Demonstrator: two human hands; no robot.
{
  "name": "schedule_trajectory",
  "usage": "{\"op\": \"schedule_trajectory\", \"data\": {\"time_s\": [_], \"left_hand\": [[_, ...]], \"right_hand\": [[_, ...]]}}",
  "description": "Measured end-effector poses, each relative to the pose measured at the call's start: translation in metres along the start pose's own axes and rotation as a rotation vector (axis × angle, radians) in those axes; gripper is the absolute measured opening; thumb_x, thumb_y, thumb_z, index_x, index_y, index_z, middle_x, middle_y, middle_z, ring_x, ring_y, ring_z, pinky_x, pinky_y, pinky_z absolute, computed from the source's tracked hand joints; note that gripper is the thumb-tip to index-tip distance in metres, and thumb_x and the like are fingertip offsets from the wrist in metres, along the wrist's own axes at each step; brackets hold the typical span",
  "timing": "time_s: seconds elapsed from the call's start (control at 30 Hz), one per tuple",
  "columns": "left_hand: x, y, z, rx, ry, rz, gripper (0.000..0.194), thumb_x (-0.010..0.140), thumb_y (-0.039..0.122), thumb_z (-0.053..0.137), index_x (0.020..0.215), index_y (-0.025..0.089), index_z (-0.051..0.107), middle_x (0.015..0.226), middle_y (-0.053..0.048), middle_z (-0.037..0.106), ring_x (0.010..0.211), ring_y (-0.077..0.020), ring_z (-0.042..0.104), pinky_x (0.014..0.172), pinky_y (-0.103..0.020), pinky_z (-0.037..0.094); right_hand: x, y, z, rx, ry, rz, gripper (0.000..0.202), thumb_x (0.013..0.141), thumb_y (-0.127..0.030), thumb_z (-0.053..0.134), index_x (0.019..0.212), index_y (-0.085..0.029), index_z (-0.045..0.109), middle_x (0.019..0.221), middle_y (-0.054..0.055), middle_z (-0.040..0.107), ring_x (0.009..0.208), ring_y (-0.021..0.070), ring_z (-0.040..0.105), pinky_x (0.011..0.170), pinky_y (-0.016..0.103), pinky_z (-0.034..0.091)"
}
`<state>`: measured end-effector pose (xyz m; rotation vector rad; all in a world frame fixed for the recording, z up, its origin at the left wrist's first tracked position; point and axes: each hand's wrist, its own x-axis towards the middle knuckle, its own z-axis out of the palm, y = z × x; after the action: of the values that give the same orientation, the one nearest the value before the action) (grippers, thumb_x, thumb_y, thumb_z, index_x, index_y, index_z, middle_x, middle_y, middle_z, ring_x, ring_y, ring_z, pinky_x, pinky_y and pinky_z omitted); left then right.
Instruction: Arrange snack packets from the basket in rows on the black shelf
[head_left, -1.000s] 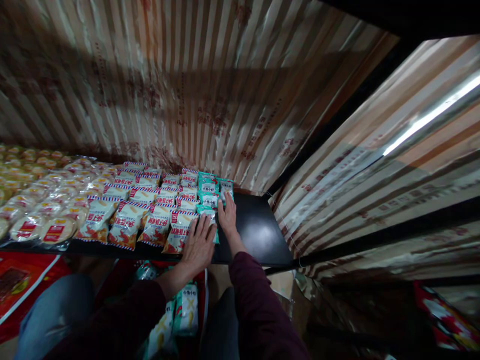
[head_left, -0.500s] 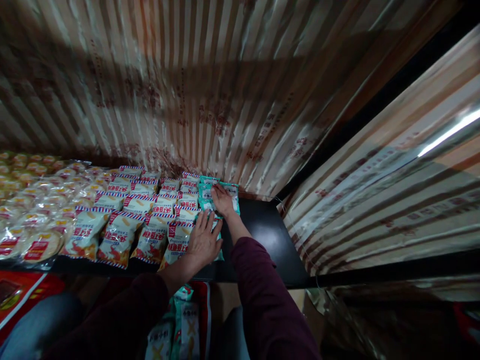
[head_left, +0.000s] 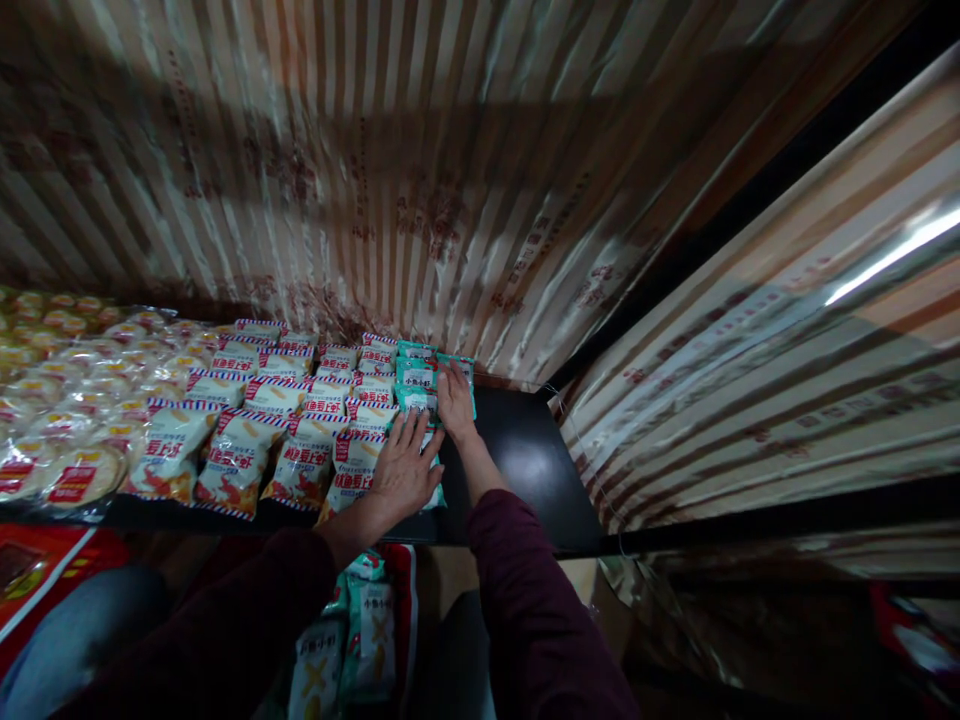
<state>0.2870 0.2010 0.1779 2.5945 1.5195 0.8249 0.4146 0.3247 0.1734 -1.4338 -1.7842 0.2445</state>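
Note:
My left hand (head_left: 405,468), fingers spread, lies over the front green snack bag and the edge of the white snack bags (head_left: 352,465) beside it. Farther back, my right hand (head_left: 454,398) rests flat, fingers stretched, on a green snack bag (head_left: 466,372) at the right end of the goods. Several green snack bags (head_left: 417,374) stand in a column between the white bags and my right hand. Parts of the green bags are hidden under both hands.
A black shelf (head_left: 525,460) carries the goods. Clear-wrapped round crackers (head_left: 82,470) fill its left part. Striped curtains (head_left: 420,180) hang behind and at the right. Below the shelf edge, more green snack bags (head_left: 371,630) lie in a red-sided container (head_left: 405,600).
My right hand has shifted slightly right, uncovering more of the middle green bags. My left hand stays nearly in place. The view has tilted a little, so the shelf appears slightly higher.

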Motion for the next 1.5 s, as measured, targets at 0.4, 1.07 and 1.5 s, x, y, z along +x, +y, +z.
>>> {"op": "schedule_trajectory", "data": {"time_s": [0.4, 1.07, 1.5], "left_hand": [[-0.077, 0.018, -0.025, 0.061, -0.087, 0.067, 0.052, 0.085, 0.026, 0.048, 0.134, 0.011, 0.045, 0.151, -0.017, 0.027, 0.143, -0.0303, 0.009, 0.115, -0.052, 0.015], [-0.252, -0.024, -0.011, -0.023, -0.370, -0.406, 0.045, 0.080, 0.013, 0.043, 0.123, 0.007, 0.055, 0.138, -0.018, 0.048, 0.131, -0.0281, 0.041, 0.106, -0.042, 0.037], [-0.268, -0.026, -0.003, -0.138, -0.773, -0.404, 0.046, 0.082, 0.032, 0.048, 0.123, 0.012, 0.055, 0.127, -0.016, 0.058, 0.121, -0.0271, 0.050, 0.103, -0.038, 0.036]], "right_hand": [[-0.166, -0.075, -0.030, 0.182, 0.258, 0.202, 0.041, 0.095, -0.038, 0.030, 0.115, -0.018, 0.060, 0.132, 0.013, 0.052, 0.125, 0.0216, 0.046, 0.106, 0.045, 0.036], [-0.327, -0.139, 0.051, 0.015, -0.332, 0.208, 0.031, 0.079, -0.012, 0.047, 0.100, -0.017, 0.069, 0.115, 0.013, 0.063, 0.112, 0.0261, 0.055, 0.099, 0.044, 0.042], [-0.363, -0.093, 0.049, -0.114, -0.306, 0.303, 0.032, 0.079, -0.016, 0.048, 0.106, -0.015, 0.065, 0.116, 0.014, 0.061, 0.112, 0.0250, 0.053, 0.100, 0.041, 0.039]]}}
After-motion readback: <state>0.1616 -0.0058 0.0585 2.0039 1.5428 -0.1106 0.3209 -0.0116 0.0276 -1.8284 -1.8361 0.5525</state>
